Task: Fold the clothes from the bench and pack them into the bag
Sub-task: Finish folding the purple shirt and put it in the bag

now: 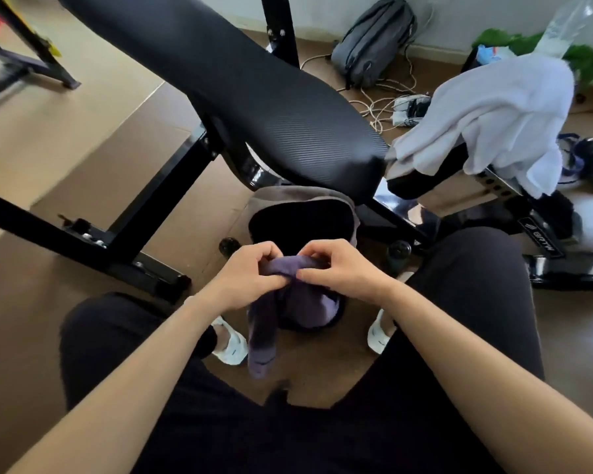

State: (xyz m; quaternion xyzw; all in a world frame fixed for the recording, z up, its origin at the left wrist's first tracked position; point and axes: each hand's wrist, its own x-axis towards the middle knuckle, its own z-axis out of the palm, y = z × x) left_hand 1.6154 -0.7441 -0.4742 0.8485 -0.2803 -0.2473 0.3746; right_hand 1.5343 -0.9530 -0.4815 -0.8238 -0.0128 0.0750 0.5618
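My left hand (245,277) and my right hand (339,268) pinch the top edge of a purple sock-like garment (264,336) between my knees. Its long end hangs down toward the floor. Just beyond my hands an open grey bag (308,200) with a dark inside stands on the floor under the black padded bench (254,90). A white garment (493,111) lies crumpled over the bench's seat end at the right.
The bench's black steel frame (117,227) spreads over the brown floor. A grey backpack (373,39) and tangled cables (384,97) lie near the back wall. Green and blue items (585,59) sit far right. My feet in white shoes (231,343) rest below.
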